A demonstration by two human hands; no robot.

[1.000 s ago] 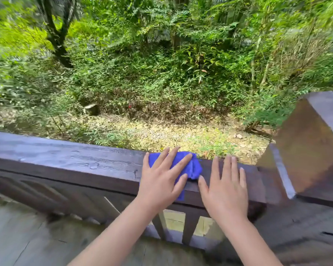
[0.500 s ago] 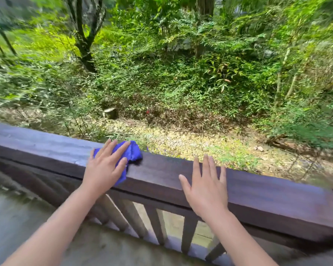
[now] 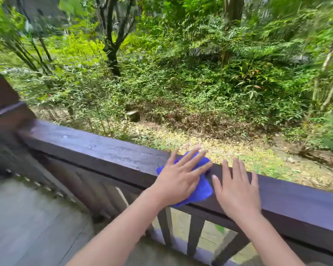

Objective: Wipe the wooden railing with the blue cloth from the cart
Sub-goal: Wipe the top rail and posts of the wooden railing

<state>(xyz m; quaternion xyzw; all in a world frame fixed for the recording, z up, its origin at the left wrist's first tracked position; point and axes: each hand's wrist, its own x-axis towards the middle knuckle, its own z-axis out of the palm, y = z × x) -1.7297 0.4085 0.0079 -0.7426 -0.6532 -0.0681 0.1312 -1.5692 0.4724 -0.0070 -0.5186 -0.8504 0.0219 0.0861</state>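
Observation:
A dark wooden railing runs from the left post down to the right edge. The blue cloth lies bunched on its top, draped over the near edge. My left hand presses flat on the cloth with fingers spread, covering most of it. My right hand rests flat on the bare rail just right of the cloth, fingers together, holding nothing.
A thick wooden post stands at the rail's left end. Vertical balusters run below the rail. A grey plank deck lies at the lower left. Beyond the rail are bushes, a tree trunk and leaf-strewn ground.
My left hand slid the cloth left along the rail, then came back beside my right hand. The view swung left, so the right post left the frame and the left post appeared.

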